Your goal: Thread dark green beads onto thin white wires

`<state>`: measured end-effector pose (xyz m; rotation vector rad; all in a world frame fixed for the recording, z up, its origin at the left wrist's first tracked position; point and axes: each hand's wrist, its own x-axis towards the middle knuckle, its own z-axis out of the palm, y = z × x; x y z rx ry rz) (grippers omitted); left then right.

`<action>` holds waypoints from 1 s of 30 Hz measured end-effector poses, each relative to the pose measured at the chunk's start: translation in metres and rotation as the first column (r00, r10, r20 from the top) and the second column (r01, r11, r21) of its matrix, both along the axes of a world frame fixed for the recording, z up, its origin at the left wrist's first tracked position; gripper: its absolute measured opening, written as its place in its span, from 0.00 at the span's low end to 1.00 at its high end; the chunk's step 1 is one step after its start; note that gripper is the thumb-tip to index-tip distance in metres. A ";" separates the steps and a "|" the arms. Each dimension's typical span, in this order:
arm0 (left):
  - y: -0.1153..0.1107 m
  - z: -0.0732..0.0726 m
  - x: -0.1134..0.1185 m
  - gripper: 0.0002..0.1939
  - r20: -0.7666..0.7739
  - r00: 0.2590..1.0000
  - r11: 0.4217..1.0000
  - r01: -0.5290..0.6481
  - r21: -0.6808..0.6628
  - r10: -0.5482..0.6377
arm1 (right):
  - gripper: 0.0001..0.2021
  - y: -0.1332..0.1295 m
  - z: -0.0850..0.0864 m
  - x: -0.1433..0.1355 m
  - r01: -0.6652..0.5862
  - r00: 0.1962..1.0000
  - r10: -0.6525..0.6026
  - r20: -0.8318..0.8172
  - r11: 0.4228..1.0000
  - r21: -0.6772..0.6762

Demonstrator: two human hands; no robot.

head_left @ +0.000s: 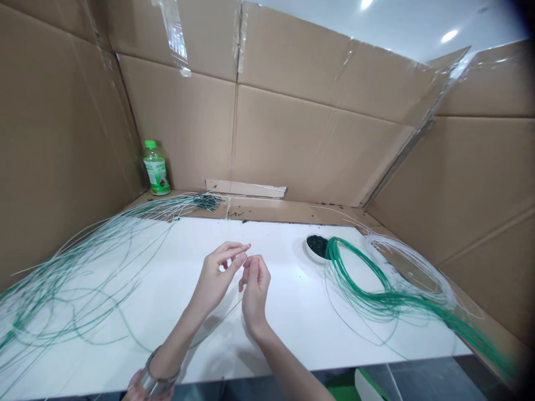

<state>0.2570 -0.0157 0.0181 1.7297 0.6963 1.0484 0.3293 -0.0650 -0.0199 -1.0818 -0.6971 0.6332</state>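
Over the middle of the white board [288,312], my left hand [215,278] and my right hand [254,289] meet at the fingertips. A thin strand [221,320] runs from my right hand down toward my left forearm. My right thumb and fingers are pinched together near its end. The left fingers are partly bent, with thumb and index close to the right fingertips; whatever lies between them is too small to make out. To the right stands a white bowl [310,254] of small dark green pieces [318,245], beside a coil of green strands [376,301].
Loose green and white strands [75,278] spread over the left side, their dark ends [207,201] bunched at the back. A green bottle [156,170] stands in the back left corner. White strands [434,278] lie far right. Cardboard walls [313,139] surround the board.
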 end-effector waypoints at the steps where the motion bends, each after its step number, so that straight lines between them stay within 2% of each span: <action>1: 0.000 0.001 0.000 0.11 0.006 1.000 1.000 -0.016 0.012 0.016 | 0.21 0.000 0.000 0.001 -0.001 1.000 0.001 0.006 1.000 -0.009; 5: -0.002 0.004 0.003 0.12 0.005 1.000 0.999 -0.011 0.041 0.011 | 0.22 -0.001 0.002 0.002 -0.002 0.999 0.003 0.053 1.000 -0.027; 9: -0.002 -0.001 0.007 0.13 -0.022 0.999 0.999 0.031 0.027 -0.031 | 0.23 -0.001 0.001 -0.004 -0.016 0.989 0.024 0.148 0.998 -0.057; 13: 0.004 -0.009 0.008 0.15 -0.037 0.998 0.999 0.051 0.003 -0.051 | 0.23 -0.003 -0.001 0.003 -0.067 0.940 0.124 0.318 0.980 -0.186; 16: 0.018 -0.018 0.001 0.16 -0.051 0.998 0.999 0.032 -0.024 -0.034 | 0.16 -0.005 0.011 0.046 -0.060 0.831 0.234 0.504 0.939 -0.337; 18: 0.033 -0.023 -0.007 0.17 -0.084 0.996 0.999 0.029 -0.044 -0.033 | 0.12 -0.007 0.026 0.096 0.052 0.747 0.254 0.615 0.899 -0.436; 21: 0.059 -0.029 -0.018 0.19 -0.154 0.987 0.997 0.045 -0.057 -0.053 | 0.12 -0.007 0.050 0.178 0.291 0.612 0.300 0.732 0.775 -0.561; 24: 0.078 -0.036 -0.024 0.20 -0.233 0.970 0.998 0.055 -0.038 -0.062 | 0.12 0.002 0.061 0.234 0.424 0.491 0.481 0.726 0.596 -0.682; 27: 0.086 -0.047 -0.027 0.19 -0.317 0.946 0.997 0.074 -0.007 -0.073 | 0.14 0.019 0.058 0.252 0.508 0.402 0.646 0.649 0.432 -0.745; 30: 0.087 -0.057 -0.029 0.20 -0.377 0.923 0.995 0.094 0.022 -0.079 | 0.15 0.031 0.049 0.252 0.572 0.333 0.741 0.583 0.333 -0.750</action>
